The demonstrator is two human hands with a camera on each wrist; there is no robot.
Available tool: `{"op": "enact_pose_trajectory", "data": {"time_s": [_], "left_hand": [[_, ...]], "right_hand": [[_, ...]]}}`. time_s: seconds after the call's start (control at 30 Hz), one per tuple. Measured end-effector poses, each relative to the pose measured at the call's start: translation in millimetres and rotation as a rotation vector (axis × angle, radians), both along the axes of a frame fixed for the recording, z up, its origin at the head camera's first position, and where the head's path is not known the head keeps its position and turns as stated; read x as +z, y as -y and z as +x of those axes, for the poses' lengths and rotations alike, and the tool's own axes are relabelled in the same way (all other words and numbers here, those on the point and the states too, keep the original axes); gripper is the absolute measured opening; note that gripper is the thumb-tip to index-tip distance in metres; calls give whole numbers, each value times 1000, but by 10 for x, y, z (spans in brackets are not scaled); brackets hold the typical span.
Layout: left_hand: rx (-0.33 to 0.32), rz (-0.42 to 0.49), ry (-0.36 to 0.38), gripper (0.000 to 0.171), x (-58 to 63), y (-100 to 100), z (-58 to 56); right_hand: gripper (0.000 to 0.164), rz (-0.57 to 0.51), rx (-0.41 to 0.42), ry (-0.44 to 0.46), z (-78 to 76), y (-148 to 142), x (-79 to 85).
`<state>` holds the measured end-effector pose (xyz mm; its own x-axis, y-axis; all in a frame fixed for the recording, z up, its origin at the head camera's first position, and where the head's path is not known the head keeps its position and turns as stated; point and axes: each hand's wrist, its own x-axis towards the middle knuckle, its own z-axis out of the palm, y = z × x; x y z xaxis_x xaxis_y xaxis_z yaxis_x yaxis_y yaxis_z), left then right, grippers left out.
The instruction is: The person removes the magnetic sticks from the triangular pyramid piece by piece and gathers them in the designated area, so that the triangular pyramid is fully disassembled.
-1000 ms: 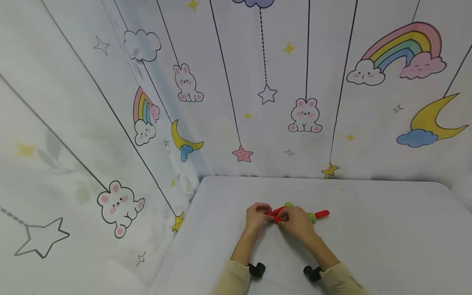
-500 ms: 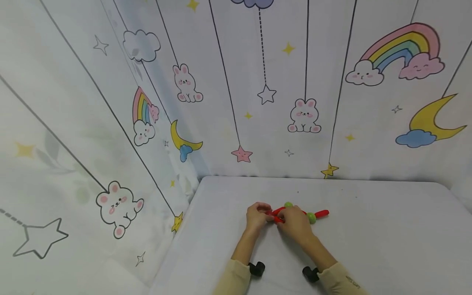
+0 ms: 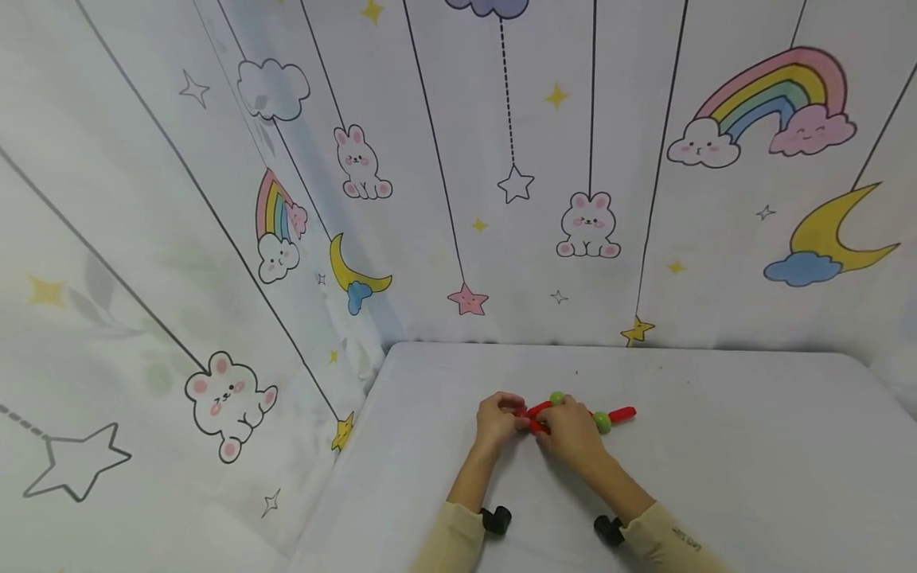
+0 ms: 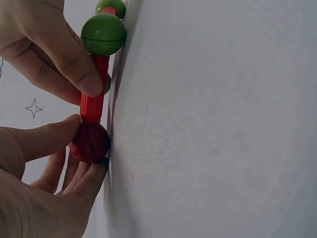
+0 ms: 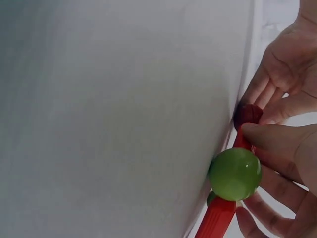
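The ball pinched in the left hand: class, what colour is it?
The ball is dark red, seen best in the left wrist view.

White table (image 3: 752, 454), patterned cloth (image 3: 526, 259) along its far edge, pink star (image 3: 468, 300) above that edge, yellow moon (image 3: 818, 228) above the far-right corner

Even, muted light fills the head view, laying soft, faint shadows on the white surface (image 3: 723, 461) beneath the hands (image 3: 575, 436), while the printed cloth (image 3: 154, 215) to their left looks hazy. Both wrist views are dimmer and greyer, dullest well away from the hands. The red ball (image 4: 90, 144) between the left fingers sits in shade; the green ball (image 5: 235, 174) by the right carries a small glint.
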<state>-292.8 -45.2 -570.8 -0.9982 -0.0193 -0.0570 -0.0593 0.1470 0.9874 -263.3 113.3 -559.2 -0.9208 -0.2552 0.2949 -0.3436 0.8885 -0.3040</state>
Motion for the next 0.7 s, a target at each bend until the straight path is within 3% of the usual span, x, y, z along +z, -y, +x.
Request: {"op": "enact_pose_trajectory", "data": {"time_s": [0.4,0.7], "left_hand": [[-21,-12,7,36,-26,53,-4],[-107,7,-28,32,-25,80,-35]], "right_hand": [[14,8,-11,-10,14,10,-16],[10,-28,-30,-10,21,-7,-14]]}}
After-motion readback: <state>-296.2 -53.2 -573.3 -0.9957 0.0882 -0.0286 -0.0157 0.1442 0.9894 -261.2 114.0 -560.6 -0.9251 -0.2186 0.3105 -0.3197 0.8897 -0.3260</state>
